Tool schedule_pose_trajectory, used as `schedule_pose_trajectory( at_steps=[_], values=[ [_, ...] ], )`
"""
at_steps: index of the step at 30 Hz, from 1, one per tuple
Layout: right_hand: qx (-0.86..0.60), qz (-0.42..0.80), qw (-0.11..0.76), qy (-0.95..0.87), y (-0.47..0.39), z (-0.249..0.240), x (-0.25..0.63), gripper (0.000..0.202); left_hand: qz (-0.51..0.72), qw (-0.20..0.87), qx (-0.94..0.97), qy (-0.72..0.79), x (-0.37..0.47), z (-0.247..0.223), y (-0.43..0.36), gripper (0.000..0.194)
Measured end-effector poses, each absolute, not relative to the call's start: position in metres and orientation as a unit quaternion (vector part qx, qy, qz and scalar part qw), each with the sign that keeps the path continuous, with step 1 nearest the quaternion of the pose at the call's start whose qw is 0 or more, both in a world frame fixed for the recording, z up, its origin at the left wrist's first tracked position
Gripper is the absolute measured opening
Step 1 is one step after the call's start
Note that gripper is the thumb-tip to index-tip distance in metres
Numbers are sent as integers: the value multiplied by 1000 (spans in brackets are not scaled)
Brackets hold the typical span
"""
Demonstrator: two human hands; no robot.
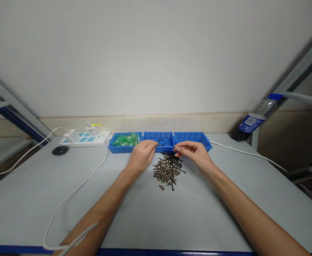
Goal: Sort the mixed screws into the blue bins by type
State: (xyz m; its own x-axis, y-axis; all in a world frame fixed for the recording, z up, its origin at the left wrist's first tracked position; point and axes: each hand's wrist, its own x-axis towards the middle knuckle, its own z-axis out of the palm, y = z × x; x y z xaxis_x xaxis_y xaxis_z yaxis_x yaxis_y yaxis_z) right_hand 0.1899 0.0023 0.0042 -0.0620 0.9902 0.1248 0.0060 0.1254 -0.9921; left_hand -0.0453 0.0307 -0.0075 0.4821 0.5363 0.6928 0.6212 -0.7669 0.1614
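Observation:
Mixed brass-coloured and black screws lie in a pile (167,170) on the grey table. Behind them stand three blue trays in a row. Green pieces fill the left tray (121,149); a few black screws lie in the middle tray (158,135); nothing shows inside the right tray (193,136). My left hand (143,153) is at the front left corner of the middle tray, its fingers pinched together on something too small to make out. My right hand (192,151) is closed in a pinch before the right tray, with something tiny at the fingertips that I cannot identify.
A white power strip (102,139) with plugs and a black disc (60,150) are at the back left. One white cable (73,193) loops across the left side and over my left forearm. A dark drink bottle (252,123) leans at the back right beside a metal frame.

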Motion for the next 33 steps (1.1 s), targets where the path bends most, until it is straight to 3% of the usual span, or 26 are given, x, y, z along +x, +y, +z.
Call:
schedule_pose_trajectory(
  at_steps=[5,10,19,27,33],
  values=[
    [-456,476,512,-550,2,4,191,30,-210,-16,-949,-233,-42,-16,29,42],
    [-458,475,516,-546,2,4,191,32,-145,-71,-956,-244,-38,-16,29,43],
    [-467,472,507,-550,1,6,192,28,-192,-63,-927,-317,-44,-22,30,23],
    [-465,479,506,-546,2,5,192,28,-186,-67,-918,-344,-42,-19,24,29],
    [-471,467,489,-567,1,4,191,28,-324,-166,-879,-308,-36,-4,17,26]
  ],
)
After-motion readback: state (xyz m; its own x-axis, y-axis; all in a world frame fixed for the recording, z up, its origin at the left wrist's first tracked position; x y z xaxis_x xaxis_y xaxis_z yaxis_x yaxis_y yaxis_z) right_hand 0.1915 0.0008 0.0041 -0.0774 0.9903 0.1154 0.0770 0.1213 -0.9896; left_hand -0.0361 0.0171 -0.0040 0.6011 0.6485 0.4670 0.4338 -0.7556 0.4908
